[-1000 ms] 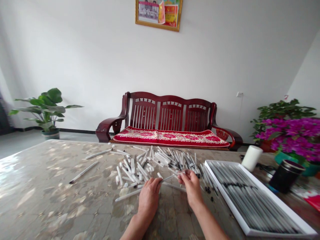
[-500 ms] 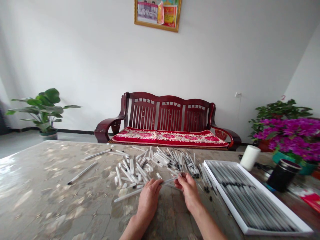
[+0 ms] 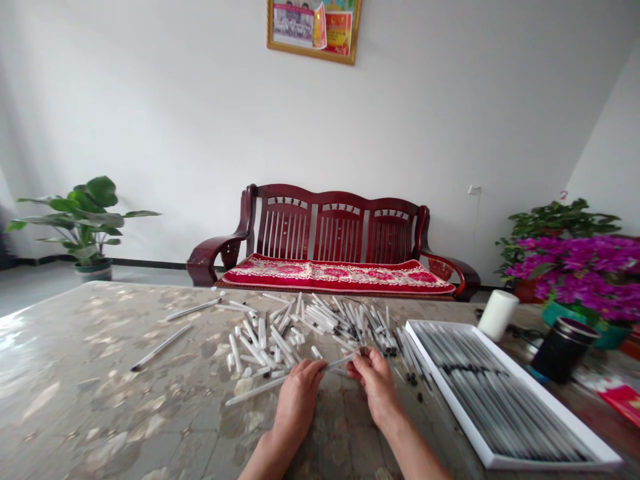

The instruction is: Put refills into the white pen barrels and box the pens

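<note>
My left hand [image 3: 299, 394] and my right hand [image 3: 376, 381] both pinch one thin white pen [image 3: 339, 363], held level between them just above the marble table [image 3: 100, 393]. The left fingers grip its left end, the right fingers its right end. Right behind my hands lies a heap of white pen barrels and caps [image 3: 310, 327]. A longer white pen part [image 3: 255, 391] lies on the table just left of my left hand.
A white tray [image 3: 500, 393] filled with rows of pens sits at the right. Behind it stand a white cup [image 3: 497, 315], a black jar [image 3: 562, 349] and purple flowers [image 3: 590, 273]. Loose pens [image 3: 161, 347] lie at the left. A red wooden bench [image 3: 330, 247] stands beyond the table.
My hands have drawn slightly closer together on the pen; the view has shifted a little. Nothing else on the table has moved.
</note>
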`<state>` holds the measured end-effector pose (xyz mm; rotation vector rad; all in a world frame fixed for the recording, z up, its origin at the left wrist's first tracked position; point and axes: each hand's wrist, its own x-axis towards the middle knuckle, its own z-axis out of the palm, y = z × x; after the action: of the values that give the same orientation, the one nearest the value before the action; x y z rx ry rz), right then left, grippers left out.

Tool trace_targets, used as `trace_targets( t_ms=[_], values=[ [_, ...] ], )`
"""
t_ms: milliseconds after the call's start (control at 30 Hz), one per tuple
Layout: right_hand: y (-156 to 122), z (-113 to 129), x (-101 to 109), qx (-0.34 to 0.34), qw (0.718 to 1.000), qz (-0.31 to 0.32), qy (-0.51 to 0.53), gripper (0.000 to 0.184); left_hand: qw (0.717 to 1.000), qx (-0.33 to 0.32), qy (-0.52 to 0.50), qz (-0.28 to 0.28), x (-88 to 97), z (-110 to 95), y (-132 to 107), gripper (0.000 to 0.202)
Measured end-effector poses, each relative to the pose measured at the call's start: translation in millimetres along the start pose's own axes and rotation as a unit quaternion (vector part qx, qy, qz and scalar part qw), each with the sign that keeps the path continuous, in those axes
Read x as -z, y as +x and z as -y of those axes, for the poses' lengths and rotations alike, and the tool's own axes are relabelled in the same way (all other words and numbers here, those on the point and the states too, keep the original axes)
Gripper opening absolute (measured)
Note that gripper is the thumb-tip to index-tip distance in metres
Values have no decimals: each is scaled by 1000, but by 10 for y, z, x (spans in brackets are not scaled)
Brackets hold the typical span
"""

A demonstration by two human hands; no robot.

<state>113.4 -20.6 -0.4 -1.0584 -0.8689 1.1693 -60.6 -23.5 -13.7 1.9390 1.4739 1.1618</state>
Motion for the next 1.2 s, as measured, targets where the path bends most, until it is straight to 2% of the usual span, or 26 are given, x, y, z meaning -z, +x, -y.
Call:
trace_targets(
  t_ms=[233,467,633,700,833,933,1067,1200],
  values=[
    [-2,-18,14,2,1000,1,-30,38,997,-33,72,17,23,-18,-16,30],
    [-49,110,-13,-74,997,-11,-7,45,978,-103,182,19,74,-85,-67,44],
    [-65,206,-49,-130,990,-23,55,51,970,-137,199,3,76,-107,-81,46],
    [-73,235,-71,-127,988,-20,82,53,975,-138,174,-20,55,-81,-74,46],
    [-109,241,-122,-53,991,26,122,49,990,-119,50,-65,-33,-2,-52,37],
    [-143,173,-154,-68,990,79,98,48,993,-71,-53,-74,-100,6,-51,28],
    [-138,75,-194,-111,983,138,50,43,989,2,-140,-40,-130,-51,-70,28],
    [-9,117,-165,-116,986,106,54,45,987,26,-159,4,-122,-49,-58,35]
  ],
)
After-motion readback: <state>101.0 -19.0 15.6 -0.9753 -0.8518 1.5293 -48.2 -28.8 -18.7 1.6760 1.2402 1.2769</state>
